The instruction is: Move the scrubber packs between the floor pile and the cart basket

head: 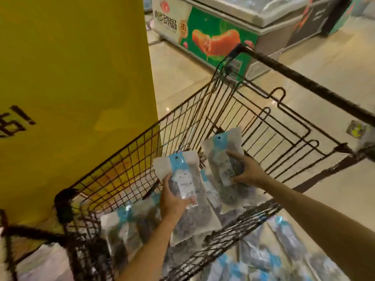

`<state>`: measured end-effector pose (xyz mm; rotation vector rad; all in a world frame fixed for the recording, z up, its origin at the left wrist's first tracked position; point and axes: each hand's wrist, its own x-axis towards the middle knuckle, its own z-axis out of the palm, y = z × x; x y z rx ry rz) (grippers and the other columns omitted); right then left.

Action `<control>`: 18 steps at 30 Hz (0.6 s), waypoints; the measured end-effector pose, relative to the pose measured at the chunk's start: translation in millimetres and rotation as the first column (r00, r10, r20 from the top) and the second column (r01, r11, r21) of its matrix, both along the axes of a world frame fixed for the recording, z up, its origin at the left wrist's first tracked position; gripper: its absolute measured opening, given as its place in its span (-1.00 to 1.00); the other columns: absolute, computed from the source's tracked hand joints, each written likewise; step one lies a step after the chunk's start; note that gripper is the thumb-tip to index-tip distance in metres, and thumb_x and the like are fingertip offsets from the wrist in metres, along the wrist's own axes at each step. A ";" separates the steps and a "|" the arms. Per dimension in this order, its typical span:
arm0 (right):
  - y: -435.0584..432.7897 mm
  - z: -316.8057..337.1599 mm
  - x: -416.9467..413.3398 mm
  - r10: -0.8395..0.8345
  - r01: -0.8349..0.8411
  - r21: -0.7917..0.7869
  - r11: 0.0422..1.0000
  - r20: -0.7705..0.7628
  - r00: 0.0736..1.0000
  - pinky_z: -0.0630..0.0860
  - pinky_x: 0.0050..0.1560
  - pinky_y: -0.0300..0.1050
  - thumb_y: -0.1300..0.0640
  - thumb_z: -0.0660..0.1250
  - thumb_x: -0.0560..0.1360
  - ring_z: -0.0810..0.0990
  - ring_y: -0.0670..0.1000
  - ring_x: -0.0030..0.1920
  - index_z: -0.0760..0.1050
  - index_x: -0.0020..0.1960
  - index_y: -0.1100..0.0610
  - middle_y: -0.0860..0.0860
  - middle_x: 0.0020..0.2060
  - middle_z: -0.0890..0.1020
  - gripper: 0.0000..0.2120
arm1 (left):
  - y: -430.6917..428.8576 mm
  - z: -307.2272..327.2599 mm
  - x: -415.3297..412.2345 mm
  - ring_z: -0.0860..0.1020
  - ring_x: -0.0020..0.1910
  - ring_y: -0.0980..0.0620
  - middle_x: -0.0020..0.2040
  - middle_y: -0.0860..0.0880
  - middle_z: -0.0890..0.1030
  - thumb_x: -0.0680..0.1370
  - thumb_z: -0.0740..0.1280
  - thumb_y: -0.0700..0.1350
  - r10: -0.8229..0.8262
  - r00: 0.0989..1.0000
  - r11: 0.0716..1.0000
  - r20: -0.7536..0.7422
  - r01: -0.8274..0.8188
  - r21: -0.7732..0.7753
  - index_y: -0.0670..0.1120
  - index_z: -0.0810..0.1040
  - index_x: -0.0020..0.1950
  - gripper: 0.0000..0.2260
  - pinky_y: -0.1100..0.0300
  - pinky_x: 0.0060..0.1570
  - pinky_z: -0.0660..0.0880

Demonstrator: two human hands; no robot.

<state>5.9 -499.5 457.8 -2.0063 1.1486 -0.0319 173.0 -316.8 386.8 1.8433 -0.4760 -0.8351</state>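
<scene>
Shop aisle, glossy beige floor (334, 63); yellow pillar (71, 78), freezer (233, 21) behind. Over wire cart (182, 122): left hand (172, 199) grips packet (182, 175), right hand (247, 169) grips second packet (221, 151).

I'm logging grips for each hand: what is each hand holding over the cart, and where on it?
Left hand grips a clear packet near its middle; right hand grips another packet by its right edge, mid-height.

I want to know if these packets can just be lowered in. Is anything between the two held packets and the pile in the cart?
Nothing visible blocks them. The left hand grips one packet and the right hand grips another packet, both already inside the wire cart, directly above the packets lying in it.
</scene>
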 end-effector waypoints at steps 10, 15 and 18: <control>-34.9 -110.4 14.7 0.186 -0.160 0.146 0.976 -0.180 0.966 0.37 0.34 0.03 0.25 0.53 0.23 0.36 0.07 0.32 0.23 0.36 -0.23 0.05 0.32 0.36 -0.14 | -22.2 -99.3 -34.7 0.40 0.19 0.01 0.27 -0.04 0.42 0.16 0.58 -0.37 0.140 0.975 0.974 -0.174 -0.104 0.200 0.03 0.26 0.43 -0.07 0.36 -0.14 0.50; -40.5 -139.3 13.1 0.236 -0.198 0.194 0.961 -0.194 0.952 0.38 0.31 -0.08 0.27 0.55 0.22 0.39 0.04 0.30 0.29 0.41 -0.10 0.04 0.31 0.40 -0.15 | -31.0 -110.3 -46.3 0.41 0.29 -0.13 0.35 -0.12 0.42 0.17 0.63 -0.13 0.085 0.994 0.937 -0.061 -0.059 0.345 0.14 0.16 0.47 0.00 -0.04 0.19 0.45; -39.1 -151.4 15.3 0.260 -0.208 0.244 0.947 -0.203 0.944 0.38 0.34 -0.04 0.28 0.53 0.23 0.38 0.05 0.33 0.29 0.41 -0.12 0.02 0.34 0.39 -0.16 | -24.5 -113.0 -52.3 0.45 0.22 -0.15 0.38 -0.20 0.33 0.34 0.52 0.09 -0.169 0.985 0.872 0.019 0.141 0.470 0.13 -0.17 0.53 0.02 0.06 0.09 0.45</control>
